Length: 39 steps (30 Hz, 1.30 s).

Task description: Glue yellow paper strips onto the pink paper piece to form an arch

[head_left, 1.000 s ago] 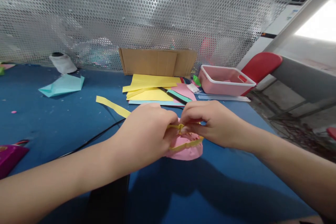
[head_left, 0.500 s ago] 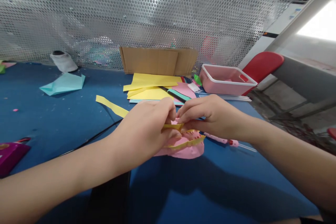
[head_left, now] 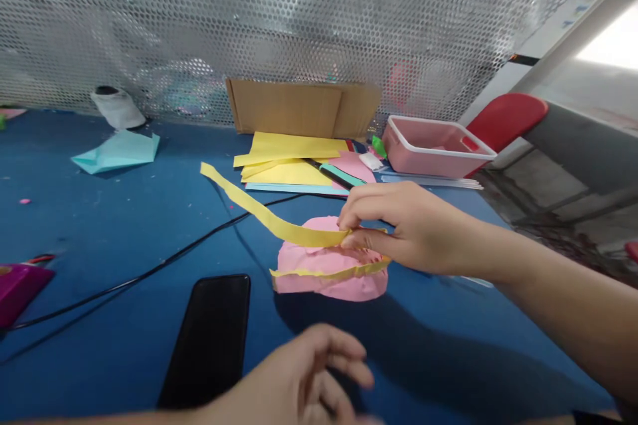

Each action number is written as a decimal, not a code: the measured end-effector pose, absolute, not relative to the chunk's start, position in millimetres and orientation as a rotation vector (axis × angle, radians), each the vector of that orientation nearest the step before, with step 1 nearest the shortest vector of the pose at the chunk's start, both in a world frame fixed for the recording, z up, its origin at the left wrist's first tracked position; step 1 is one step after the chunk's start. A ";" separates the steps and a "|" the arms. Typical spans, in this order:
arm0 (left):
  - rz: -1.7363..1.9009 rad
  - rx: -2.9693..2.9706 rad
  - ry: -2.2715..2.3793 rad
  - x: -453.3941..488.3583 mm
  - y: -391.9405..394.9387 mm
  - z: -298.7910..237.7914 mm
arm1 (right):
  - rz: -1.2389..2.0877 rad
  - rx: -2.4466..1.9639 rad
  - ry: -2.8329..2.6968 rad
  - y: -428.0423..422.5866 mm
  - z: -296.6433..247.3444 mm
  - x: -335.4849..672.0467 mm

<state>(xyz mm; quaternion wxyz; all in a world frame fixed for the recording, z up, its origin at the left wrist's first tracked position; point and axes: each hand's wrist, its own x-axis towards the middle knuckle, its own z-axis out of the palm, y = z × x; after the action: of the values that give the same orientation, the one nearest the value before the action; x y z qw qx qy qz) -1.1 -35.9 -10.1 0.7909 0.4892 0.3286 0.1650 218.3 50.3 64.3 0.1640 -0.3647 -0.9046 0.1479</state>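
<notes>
Between thumb and fingers, my right hand point(head_left: 399, 226) pinches one end of a long yellow paper strip point(head_left: 284, 226), at the right side of a pink paper piece point(head_left: 304, 262). The strip's other end sticks out freely to the upper left. Another yellow strip point(head_left: 323, 275) runs along the near side of the pink piece, which lies on the blue table. My left hand point(head_left: 319, 372) is low in front of the pink piece, apart from it, its fingers loosely curled and spread, slightly blurred, with nothing in them. My right fingers hide part of the pink piece.
A black phone point(head_left: 212, 335) lies left of my left hand; a black cable point(head_left: 164, 259) crosses behind it. Farther back are yellow sheets point(head_left: 294, 146), a cutter point(head_left: 341, 176), cardboard point(head_left: 289, 108) and a pink basket point(head_left: 438, 163). Folded light-blue paper point(head_left: 119, 151) sits back left.
My left hand has let go of the strip and drawn back toward me, opening. The pink piece and phone are now more visible. My right hand stays at the strip's end.
</notes>
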 end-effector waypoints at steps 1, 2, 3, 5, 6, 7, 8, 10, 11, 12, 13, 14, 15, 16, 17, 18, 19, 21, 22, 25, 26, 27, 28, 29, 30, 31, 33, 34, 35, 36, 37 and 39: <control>0.386 0.837 0.750 5.3 -33.4 -11.3 | 0.421 -1.045 -2.578 50.2 64.1 217.8; 0.467 0.720 0.743 11.8 -29.3 -9.9 | 0.418 -1.052 -2.575 50.0 63.9 217.2; 0.601 0.655 0.706 17.8 -24.1 -6.4 | 0.413 -1.061 -2.566 49.5 64.1 216.7; 0.729 0.614 0.579 26.0 -13.2 3.7 | 0.398 -1.087 -2.535 47.8 65.4 216.1; 0.779 0.635 0.542 27.8 -8.1 8.9 | 0.373 -1.100 -2.508 46.6 66.7 215.9; 0.814 0.675 0.534 28.2 -3.4 13.5 | 0.336 -1.114 -2.481 45.2 68.4 215.8; 0.849 0.732 0.564 27.4 1.2 17.2 | 0.286 -1.132 -2.458 43.9 70.4 215.7; 0.919 0.877 0.664 24.4 10.4 22.4 | 0.148 -1.160 -2.418 41.5 74.2 215.1; 0.954 0.947 0.706 22.8 15.5 24.4 | 0.074 -1.157 -2.401 40.9 75.6 214.5; 0.988 1.009 0.725 21.7 20.9 26.5 | 0.006 -1.141 -2.384 40.9 76.2 213.5; 1.020 1.055 0.718 21.1 26.5 28.8 | -0.049 -1.112 -2.363 41.6 76.1 212.0; 1.046 1.091 0.695 21.2 32.2 31.5 | -0.097 -1.080 -2.334 42.9 75.1 210.0; 1.071 1.126 0.667 21.9 37.7 34.5 | -0.135 -1.052 -2.298 44.9 73.3 207.5; 1.091 1.164 0.649 23.1 42.7 37.5 | -0.161 -1.033 -2.257 47.4 71.0 204.7; 1.110 1.213 0.648 24.8 47.1 40.0 | -0.180 -1.028 -2.211 50.0 68.3 201.6; 1.134 1.269 0.667 26.6 51.0 41.9 | -0.197 -1.038 -2.164 52.7 65.5 198.4; 1.163 1.334 0.699 28.4 54.3 42.8 | -0.211 -1.057 -2.119 55.2 62.8 195.3; 1.231 1.484 0.787 31.4 59.6 41.3 | -0.232 -1.092 -2.044 59.5 58.1 189.5; 1.257 1.558 0.832 32.3 61.8 39.4 | -0.238 -1.104 -2.015 61.2 56.0 187.0; 1.305 1.731 0.972 32.7 68.0 32.8 | -0.233 -1.101 -1.943 66.0 49.9 181.1; 1.312 1.769 1.022 32.1 70.0 31.6 | -0.219 -1.096 -1.920 67.6 47.6 179.6; 1.320 1.802 1.059 31.3 72.1 30.9 | -0.193 -1.091 -1.898 69.1 45.2 178.2; 1.333 1.829 1.078 30.4 74.1 30.9 | -0.150 -1.087 -1.876 70.4 42.7 177.0; 1.347 1.849 1.081 29.5 76.1 31.2 | -0.089 -1.087 -1.856 71.6 40.2 175.8; 1.362 1.861 1.077 28.6 77.8 31.6 | -0.022 -1.089 -1.832 72.5 37.7 174.6; 1.381 1.865 1.072 27.9 79.2 31.9 | 0.042 -1.089 -1.804 73.0 35.4 173.3; 1.409 1.849 1.071 27.0 81.0 31.2 | 0.112 -1.078 -1.736 73.1 31.3 170.6; 1.424 1.835 1.068 26.9 81.4 30.0 | 0.110 -1.065 -1.699 72.7 29.6 169.1; 1.438 1.814 1.058 27.0 81.5 28.5 | 0.091 -1.050 -1.668 72.2 28.1 167.7; 1.450 1.787 1.038 27.3 81.4 26.8 | 0.070 -1.038 -1.642 71.6 26.8 166.3; 1.458 1.757 1.013 27.8 81.2 24.9 | 0.051 -1.028 -1.622 71.0 25.8 165.1; 1.465 1.705 0.976 28.9 80.6 21.5 | 0.037 -1.017 -1.604 70.1 24.3 163.3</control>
<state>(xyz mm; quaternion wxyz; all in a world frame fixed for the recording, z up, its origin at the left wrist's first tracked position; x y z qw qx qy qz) 28.9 80.6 21.5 0.3385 0.6547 0.3746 0.5626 163.3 70.1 24.3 0.5819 -0.4353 -0.6867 0.0158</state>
